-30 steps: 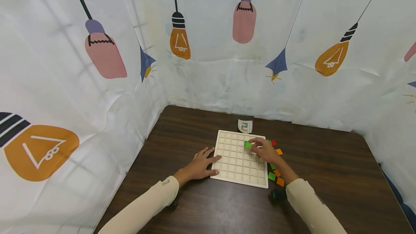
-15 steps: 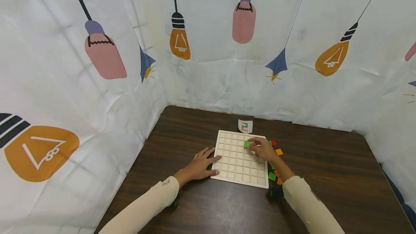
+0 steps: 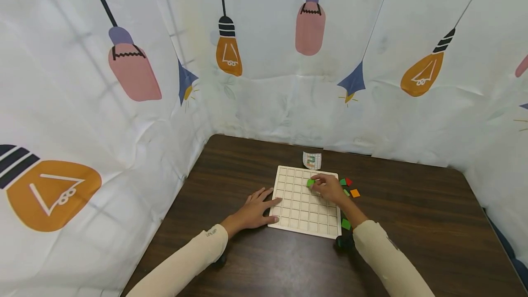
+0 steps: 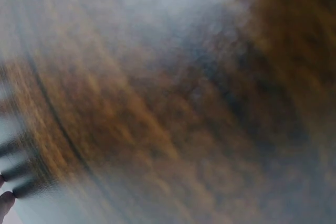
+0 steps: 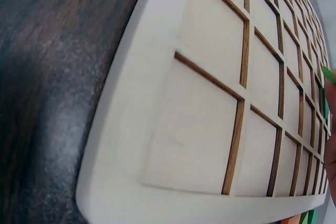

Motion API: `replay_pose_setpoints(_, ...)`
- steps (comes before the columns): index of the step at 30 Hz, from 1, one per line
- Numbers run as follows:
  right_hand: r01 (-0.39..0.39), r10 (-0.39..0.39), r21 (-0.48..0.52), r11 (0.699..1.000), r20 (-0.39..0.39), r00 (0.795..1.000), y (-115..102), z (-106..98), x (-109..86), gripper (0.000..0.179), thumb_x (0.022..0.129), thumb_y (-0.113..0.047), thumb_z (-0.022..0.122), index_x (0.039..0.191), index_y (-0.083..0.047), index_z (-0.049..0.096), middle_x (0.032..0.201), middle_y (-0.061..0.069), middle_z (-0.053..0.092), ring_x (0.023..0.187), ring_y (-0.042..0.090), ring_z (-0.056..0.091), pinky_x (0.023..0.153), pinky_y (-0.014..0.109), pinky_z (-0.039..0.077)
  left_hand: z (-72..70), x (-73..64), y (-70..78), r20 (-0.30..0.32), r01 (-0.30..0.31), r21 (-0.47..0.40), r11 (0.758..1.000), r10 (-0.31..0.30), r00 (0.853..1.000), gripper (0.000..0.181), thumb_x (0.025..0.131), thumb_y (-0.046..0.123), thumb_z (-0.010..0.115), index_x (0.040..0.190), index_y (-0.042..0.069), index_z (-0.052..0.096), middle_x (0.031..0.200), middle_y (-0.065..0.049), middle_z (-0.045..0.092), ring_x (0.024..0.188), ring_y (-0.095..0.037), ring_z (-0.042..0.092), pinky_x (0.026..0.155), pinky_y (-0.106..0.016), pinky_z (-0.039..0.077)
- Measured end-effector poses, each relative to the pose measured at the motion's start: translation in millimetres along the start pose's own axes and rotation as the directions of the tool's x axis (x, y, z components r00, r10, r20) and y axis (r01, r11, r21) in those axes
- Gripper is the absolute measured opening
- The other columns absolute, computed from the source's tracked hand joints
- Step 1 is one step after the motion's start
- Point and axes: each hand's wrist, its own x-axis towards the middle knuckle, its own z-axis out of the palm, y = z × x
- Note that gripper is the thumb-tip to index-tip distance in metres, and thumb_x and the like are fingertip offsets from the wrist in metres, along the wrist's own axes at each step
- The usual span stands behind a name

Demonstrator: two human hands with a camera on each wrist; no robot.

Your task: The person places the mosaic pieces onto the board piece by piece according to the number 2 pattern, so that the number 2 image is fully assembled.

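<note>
A pale wooden grid board (image 3: 294, 212) lies on the dark table. My left hand (image 3: 251, 210) rests at its left side, fingers spread, with the thumb and a fingertip on the board's edge. My right hand (image 3: 329, 189) is over the board's upper part and pinches a small green square tile (image 3: 310, 183) between thumb and fingers. In the right wrist view, that green tile (image 5: 328, 74) shows at the right edge, close over the grid (image 5: 199, 124). The left wrist view holds mostly blurred tabletop, with fingertips (image 4: 6, 201) in the lower left corner.
Loose tiles lie right of the board: a red one (image 3: 349, 181), a dark green one (image 3: 343, 182), an orange one (image 3: 355, 193) and a green one (image 3: 346, 224). A small printed grid card (image 3: 312, 160) lies behind the board. A patterned cloth (image 3: 264, 100) hangs behind the table.
My right hand has shifted slightly left over the board with the green tile. Its forearm now covers orange tiles that showed at the lower right. The left hand has stayed put.
</note>
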Motion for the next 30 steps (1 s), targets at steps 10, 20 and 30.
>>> replay_pose_setpoints(10, -0.001, -0.004, -0.104, 0.995, -0.047, 0.999, -3, 7, 5.2, 0.030, 0.094, -0.016, 0.071, 0.121, -0.004, 0.071, 0.093, 0.009, 0.070, 0.059, 0.013, 0.049, 0.055, 0.027, 0.039, 0.7, -0.7, 0.9, -0.002, 0.002, 0.010, 1.000, -0.002, 1.000, 0.067, 0.097, 0.053, 0.060, 0.155, 0.028, 0.041, 0.165, -0.014, 0.024, 0.152, -0.044, 0.018, 0.112, -0.068, 0.025)
replay_pose_setpoints(20, 0.014, -0.020, -0.113, 0.994, -0.047, 0.999, -2, 8, 8.9, 0.034, 0.094, -0.016, 0.071, 0.126, -0.003, 0.069, 0.096, 0.010, 0.071, 0.069, 0.015, 0.058, 0.062, 0.030, 0.045, 0.7, -0.5, -0.1, 0.006, 0.006, 0.013, 1.000, -0.007, 1.000, 0.067, 0.097, 0.055, 0.059, 0.156, 0.030, 0.039, 0.166, -0.012, 0.022, 0.153, -0.042, 0.016, 0.113, -0.067, 0.023)
replay_pose_setpoints(30, 0.000, -0.008, -0.138, 0.990, -0.057, 0.998, -1, 12, 10.1, 0.033, 0.093, -0.016, 0.070, 0.125, -0.004, 0.069, 0.095, 0.008, 0.070, 0.059, 0.014, 0.048, 0.057, 0.028, 0.038, 1.2, 0.6, -0.8, -0.002, 0.006, 0.018, 1.000, -0.006, 1.000, 0.067, 0.097, 0.054, 0.059, 0.155, 0.029, 0.041, 0.166, -0.013, 0.023, 0.152, -0.043, 0.018, 0.113, -0.067, 0.024)
